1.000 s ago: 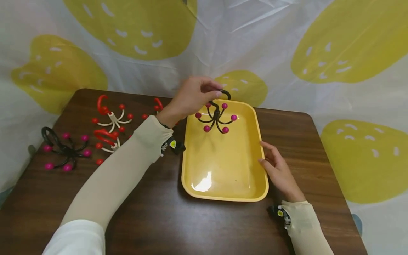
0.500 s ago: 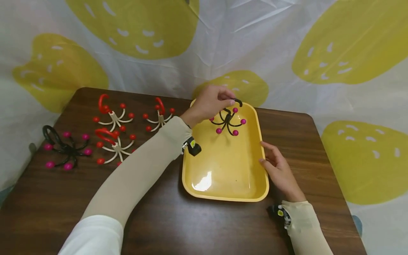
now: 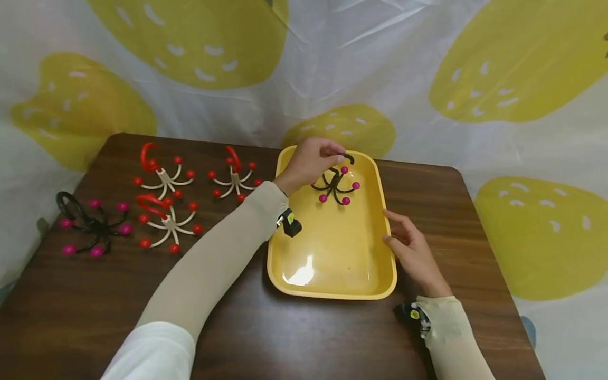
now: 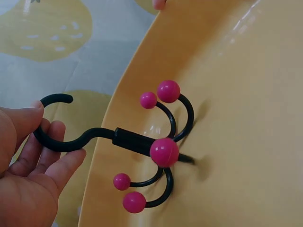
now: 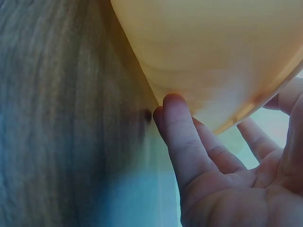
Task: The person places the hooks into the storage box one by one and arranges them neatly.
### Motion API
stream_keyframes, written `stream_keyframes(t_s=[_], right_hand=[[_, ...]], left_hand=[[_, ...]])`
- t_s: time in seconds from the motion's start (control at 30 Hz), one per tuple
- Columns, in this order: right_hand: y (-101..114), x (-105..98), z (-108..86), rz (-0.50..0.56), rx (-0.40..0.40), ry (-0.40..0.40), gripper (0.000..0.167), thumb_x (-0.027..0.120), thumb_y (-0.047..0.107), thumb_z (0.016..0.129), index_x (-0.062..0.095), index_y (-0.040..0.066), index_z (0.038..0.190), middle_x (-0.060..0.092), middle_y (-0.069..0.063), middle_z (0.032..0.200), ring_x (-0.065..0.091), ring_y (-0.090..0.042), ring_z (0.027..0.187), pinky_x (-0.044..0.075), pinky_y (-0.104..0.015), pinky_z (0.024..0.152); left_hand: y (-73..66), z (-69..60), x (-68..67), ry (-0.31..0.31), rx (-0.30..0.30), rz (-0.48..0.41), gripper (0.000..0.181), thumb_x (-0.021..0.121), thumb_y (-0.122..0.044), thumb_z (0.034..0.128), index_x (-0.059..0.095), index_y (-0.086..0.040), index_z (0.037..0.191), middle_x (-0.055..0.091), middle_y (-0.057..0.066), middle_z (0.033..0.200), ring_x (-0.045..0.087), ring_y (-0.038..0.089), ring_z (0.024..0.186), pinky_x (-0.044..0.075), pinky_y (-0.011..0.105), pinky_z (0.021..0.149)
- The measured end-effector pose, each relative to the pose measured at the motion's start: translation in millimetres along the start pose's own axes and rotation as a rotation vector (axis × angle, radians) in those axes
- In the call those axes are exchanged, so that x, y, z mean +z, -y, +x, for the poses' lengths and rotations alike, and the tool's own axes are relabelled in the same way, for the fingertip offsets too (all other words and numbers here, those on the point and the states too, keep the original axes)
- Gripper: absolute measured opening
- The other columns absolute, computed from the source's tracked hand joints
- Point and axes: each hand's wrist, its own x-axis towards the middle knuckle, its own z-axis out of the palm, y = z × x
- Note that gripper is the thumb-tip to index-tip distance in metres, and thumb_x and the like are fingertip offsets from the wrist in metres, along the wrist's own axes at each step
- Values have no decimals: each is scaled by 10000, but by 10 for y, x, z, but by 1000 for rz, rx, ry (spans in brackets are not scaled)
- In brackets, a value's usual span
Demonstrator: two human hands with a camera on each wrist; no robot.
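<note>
A black hook hanger (image 3: pixel 336 182) with curved prongs tipped in pink balls is inside the yellow tray (image 3: pixel 328 294), near its far end. My left hand (image 3: pixel 311 161) pinches its curved top hook between thumb and fingers; the left wrist view shows this hook (image 4: pixel 64 144) up close. The hanger's lower tip (image 4: pixel 187 160) is close to the tray floor; I cannot tell whether it touches. With fairly straight fingers, my right hand (image 3: pixel 418 256) touches the tray's right side. The right wrist view shows its fingers (image 5: pixel 180 127) against the outer wall (image 5: pixel 199 56).
On the left of the brown wooden table (image 3: pixel 247 327) stand a red-and-white hanger (image 3: pixel 165 177), a second such hanger (image 3: pixel 235 177) and a third red-and-white hanger (image 3: pixel 170 224). Another black hanger with pink balls (image 3: pixel 98 227) is at far left. A patterned curtain (image 3: pixel 332 63) hangs behind.
My left hand has carried the black hanger rightward and then down into the tray, where it now hangs lower. The right hand stays at the tray's right side.
</note>
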Motion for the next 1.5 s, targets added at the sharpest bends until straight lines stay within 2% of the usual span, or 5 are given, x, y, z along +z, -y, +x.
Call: stream_keyframes(t_s=[0.37, 0.83, 0.97, 1.2, 1.5], right_hand=[[-23, 80, 44, 49, 7, -21, 561, 595, 66, 1052, 479, 169, 1591, 663, -348, 1226, 701, -94, 886, 618, -256, 723], [-44, 153, 40, 89, 36, -14, 560, 611, 82, 1049, 483, 173, 1587, 654, -343, 1244, 715, -110, 900, 640, -280, 737], [-49, 137, 50, 87, 25, -17, 561, 612, 86, 1050, 482, 176, 1588, 657, -342, 1250, 724, -112, 903, 642, -282, 735], [-52, 126, 73, 102, 18, -21, 557, 609, 81, 1049, 481, 159, 1586, 652, -345, 1239, 724, -113, 899, 644, -288, 730], [-26, 132, 101, 105, 17, -18, 562, 609, 77, 1047, 480, 157, 1588, 653, -336, 1220, 721, -114, 874, 638, -282, 719]], left_hand=[[-3, 51, 120, -49, 0, 0, 214, 728, -189, 1022, 765, -69, 1196, 771, 76, 1142, 718, 196, 1037, 583, 297, 910], [106, 36, 81, -49, -22, -32, 290, 726, -233, 1026, 743, -66, 1262, 765, 66, 1200, 712, 185, 1081, 582, 316, 954], [37, 24, 44, -71, -15, -35, 282, 744, -237, 1015, 746, -86, 1253, 771, 59, 1197, 720, 189, 1083, 596, 319, 926], [-140, -22, -39, -72, -8, -50, 354, 747, -251, 1013, 711, -118, 1339, 746, 50, 1303, 704, 175, 1213, 567, 294, 1024], [-330, -170, -160, -67, 18, -28, 349, 755, -280, 1007, 714, -163, 1333, 750, -3, 1281, 718, 135, 1170, 592, 279, 948]])
